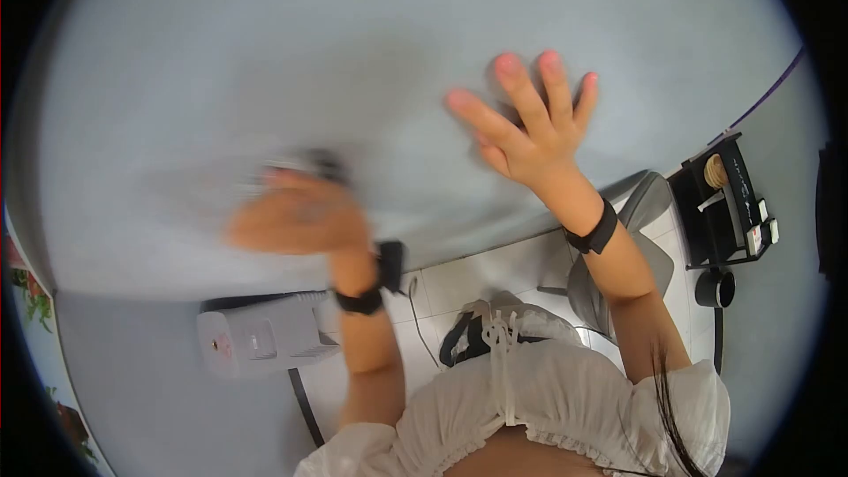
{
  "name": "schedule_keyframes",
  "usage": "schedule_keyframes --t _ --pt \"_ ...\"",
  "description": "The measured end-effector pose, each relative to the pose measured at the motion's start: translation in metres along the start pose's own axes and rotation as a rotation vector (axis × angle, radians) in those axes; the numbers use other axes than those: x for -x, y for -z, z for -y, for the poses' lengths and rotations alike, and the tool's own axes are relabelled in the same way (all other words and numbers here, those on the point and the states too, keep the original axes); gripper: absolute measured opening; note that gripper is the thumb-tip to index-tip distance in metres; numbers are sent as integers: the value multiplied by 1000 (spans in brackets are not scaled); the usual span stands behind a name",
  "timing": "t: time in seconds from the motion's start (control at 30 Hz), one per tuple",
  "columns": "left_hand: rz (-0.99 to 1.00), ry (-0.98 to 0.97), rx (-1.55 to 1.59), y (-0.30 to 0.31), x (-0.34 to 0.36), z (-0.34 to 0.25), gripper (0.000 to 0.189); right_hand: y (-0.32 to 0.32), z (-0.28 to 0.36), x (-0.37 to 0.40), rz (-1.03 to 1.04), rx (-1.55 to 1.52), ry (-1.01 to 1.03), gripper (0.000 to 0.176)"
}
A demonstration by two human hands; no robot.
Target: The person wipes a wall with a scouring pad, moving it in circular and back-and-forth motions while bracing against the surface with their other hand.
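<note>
Right hand (pixel 534 137) pressing flat on grey table (pixel 221 62), far right, fingers spreading wide. Left hand (pixel 296 216) blurring, near left; cannot tell its fingers. Small dark thing (pixel 311 161) sitting at its fingertips. Probably best going slow, gripping snug.

Left hand (pixel 296 216), right hand (pixel 530 128): 2 total. Black wristbands (pixel 594 231): 2. Counter (pixel 221 53): 1. Grey chair (pixel 649 203): 1. White box (pixel 265 336): 1. Black rack (pixel 720 212): 1.
</note>
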State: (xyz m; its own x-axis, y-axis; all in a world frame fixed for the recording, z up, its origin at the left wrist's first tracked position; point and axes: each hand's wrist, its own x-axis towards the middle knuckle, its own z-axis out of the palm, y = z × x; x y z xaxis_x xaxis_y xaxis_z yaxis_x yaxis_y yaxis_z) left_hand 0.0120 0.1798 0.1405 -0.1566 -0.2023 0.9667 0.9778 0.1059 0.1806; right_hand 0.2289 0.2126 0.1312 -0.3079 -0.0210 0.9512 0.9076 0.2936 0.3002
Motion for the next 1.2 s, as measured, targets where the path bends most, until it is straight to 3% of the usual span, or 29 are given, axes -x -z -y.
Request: schedule_keyframes --t 0.03,0.07,0.13,0.2,0.33,0.43,0.47,0.53,0.63,0.67,0.8,0.9,1.03,1.2 --pt "114 -274 69 15 37 -2 24 -1 -1 0 -9 -1 4 38" --pt "335 -361 340 33 85 8 23 0 -3 1 -14 -6 9 38" --pt "483 -243 488 54 99 -8 23 -1 2 0 -14 -21 -43 42" --pt "320 -292 108 32 87 26 14 2 11 2 14 -50 -152 56" --pt "61 110 157 10 6 47 16 1 10 4 -6 -50 -158 51" --pt "94 -19 94 17 45 57 24 -4 5 3 -42 -51 -89 43" --pt "213 -119 51 35 77 60 23 -5 -1 3 -53 -54 -25 39" --pt "400 138 223 58 121 59 22 -6 -3 1 -63 -55 37 39" --pt "592 345 303 78 115 80 25 0 -3 4 -24 -55 2 39" --pt "596 299 263 79 112 89 25 2 -2 8 4 -55 -36 39" --pt "575 475 169 83 102 104 17 -5 -4 11 -67 -99 -75 39" --pt "542 927 298 91 106 118 18 -8 -5 11 -97 -70 -80 41" --pt "378 1124 347 81 77 130 14 -1 -34 21 20 138 257 44" --pt "198 1279 403 64 32 121 14 -10 -48 18 -76 175 394 43"
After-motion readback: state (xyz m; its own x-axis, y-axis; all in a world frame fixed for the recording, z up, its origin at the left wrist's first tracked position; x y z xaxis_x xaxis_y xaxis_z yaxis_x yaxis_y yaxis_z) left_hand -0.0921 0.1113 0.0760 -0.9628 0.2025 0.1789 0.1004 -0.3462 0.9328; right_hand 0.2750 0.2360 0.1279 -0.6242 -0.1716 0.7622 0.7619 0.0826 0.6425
